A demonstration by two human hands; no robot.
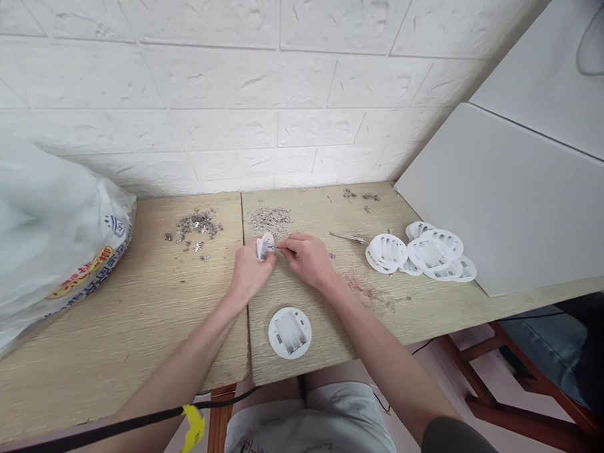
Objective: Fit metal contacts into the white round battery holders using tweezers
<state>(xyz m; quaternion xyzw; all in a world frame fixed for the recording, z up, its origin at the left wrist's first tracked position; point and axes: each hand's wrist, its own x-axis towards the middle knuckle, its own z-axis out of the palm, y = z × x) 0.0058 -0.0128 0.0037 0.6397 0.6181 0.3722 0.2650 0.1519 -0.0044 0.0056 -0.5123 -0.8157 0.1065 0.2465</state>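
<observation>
Centre frame, I have the left hand [250,269] holding a white disc [266,241], the right hand [311,258] pinching a thin piece [277,247] against it; second disc [290,332] lower centre.

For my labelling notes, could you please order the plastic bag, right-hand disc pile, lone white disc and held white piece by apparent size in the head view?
1. Plastic bag
2. Disc pile
3. Lone white disc
4. Held white piece, partly hidden by the left hand
</observation>
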